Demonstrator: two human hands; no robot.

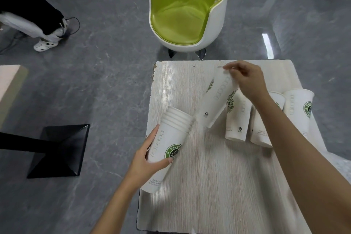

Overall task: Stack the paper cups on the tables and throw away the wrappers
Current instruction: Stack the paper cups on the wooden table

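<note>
Head view: the left hand (146, 159) grips a nested stack of paper cups (167, 150) at the table's (218, 186) 9 o'clock edge, thumb and fingers curled round its lower body. The stack is tilted with its mouths toward 1 o'clock and several rims showing. The cups are white with a round green logo lettered "ENJOY". The right hand (247, 80) pinches the rim of a single cup (216, 99) near 12 o'clock. Its base lies just beside the stack's mouth; contact cannot be told. Further matching cups (299, 112) are grouped at 3 o'clock, partly behind the right forearm.
</note>
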